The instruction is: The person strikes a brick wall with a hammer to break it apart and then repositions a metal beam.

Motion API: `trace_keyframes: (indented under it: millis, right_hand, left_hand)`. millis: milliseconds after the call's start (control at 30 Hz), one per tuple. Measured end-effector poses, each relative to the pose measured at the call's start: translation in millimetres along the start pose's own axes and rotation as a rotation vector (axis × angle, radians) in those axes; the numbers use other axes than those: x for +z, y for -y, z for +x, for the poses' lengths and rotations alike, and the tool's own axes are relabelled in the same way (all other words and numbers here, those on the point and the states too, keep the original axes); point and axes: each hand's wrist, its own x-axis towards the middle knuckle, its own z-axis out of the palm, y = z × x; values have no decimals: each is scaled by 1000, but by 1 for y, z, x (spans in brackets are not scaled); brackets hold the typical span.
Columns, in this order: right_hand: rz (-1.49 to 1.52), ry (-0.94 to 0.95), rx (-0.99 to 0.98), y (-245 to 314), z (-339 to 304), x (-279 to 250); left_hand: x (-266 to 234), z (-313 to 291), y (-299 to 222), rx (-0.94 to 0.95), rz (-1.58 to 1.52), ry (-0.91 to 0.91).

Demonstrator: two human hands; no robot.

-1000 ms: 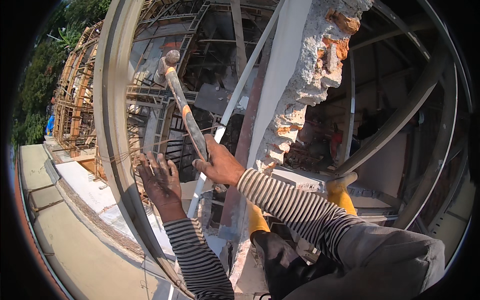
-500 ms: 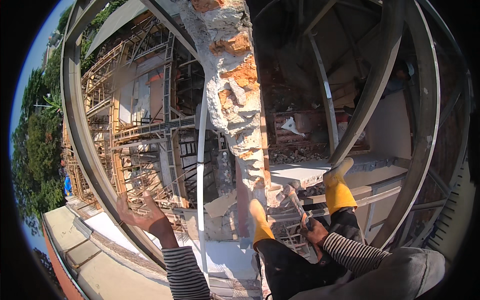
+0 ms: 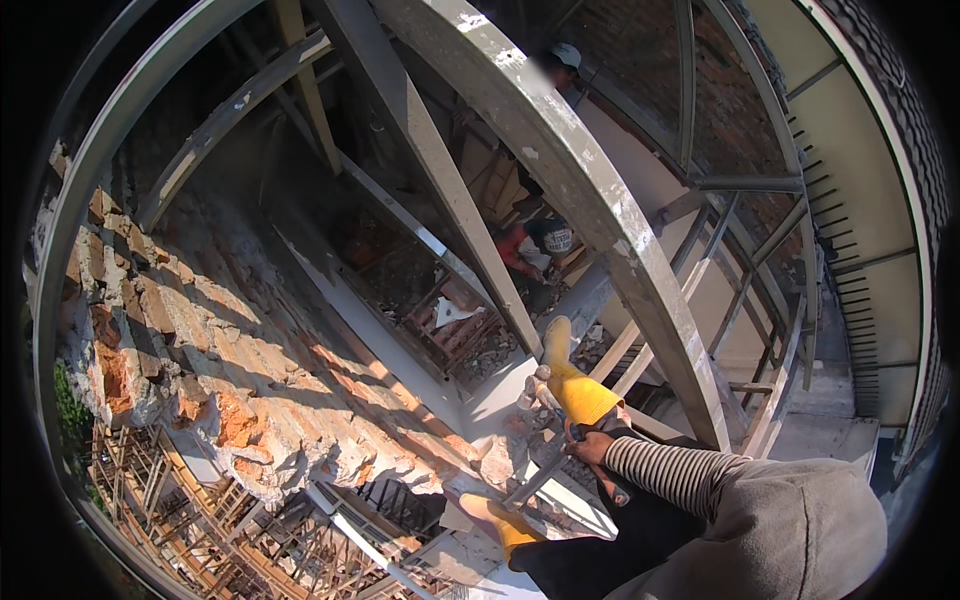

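My right hand point(image 3: 592, 447) is closed round the handle of a hammer point(image 3: 552, 396), whose head points away from me beside my right boot. My right yellow boot point(image 3: 585, 393) stands by the broken masonry, and the left yellow boot point(image 3: 512, 532) rests near the end of a broken brick wall point(image 3: 290, 425). A dark bar-like piece point(image 3: 535, 482) slants between the boots; I cannot tell what it is. Below my right hand a reddish tool-like thing point(image 3: 612, 488) shows by my leg. My left hand is out of view.
Steel truss beams point(image 3: 600, 190) arch close in front and to the right. Far below lies rubble point(image 3: 490, 345), with a person in red point(image 3: 520, 250) and a capped person point(image 3: 564, 58). Wooden scaffolding point(image 3: 180, 515) stands beneath the wall's left side.
The view has swung to the right and tilted. My left hand, earlier raised by the steel beam on the left, has gone out of view. My right hand still grips the hammer.
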Motion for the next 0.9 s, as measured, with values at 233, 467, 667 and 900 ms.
trace_keyframes:
  millis: [233,467,667,900]
  right_hand:
    - [244,104,137,-19,23,-31]
    - [673,247,350,22,-30,4]
    - [603,442,159,78,-16,70]
    - [986,32,52,171,-42,128]
  left_hand:
    - [2,16,-16,-159,150,155]
    - [-14,76,65,-261,457,394]
    - [-46,81,108,-330,482,472]
    - [-13,52,136,-57,-18,181]
